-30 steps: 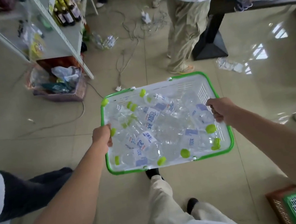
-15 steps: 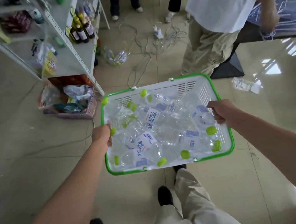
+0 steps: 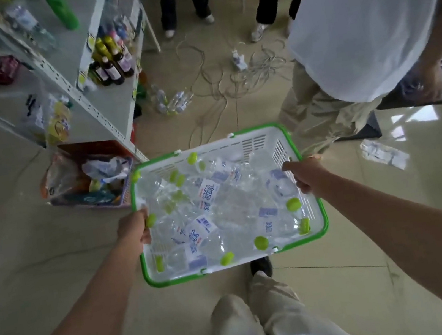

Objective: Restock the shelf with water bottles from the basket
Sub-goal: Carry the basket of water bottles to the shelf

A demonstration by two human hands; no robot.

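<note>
Tiled floor lies below the basket, held by the left grip and right grip curled round opposite rims, probably so the water bottles heaped between them stay in, with the shelf beyond the left grip.

Left grip, right grip held forward, both curled tight, well apart.

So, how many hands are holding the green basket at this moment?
2. The left hand grips the left rim of the basket; the right hand grips the right rim. No other hand touches it.
</note>
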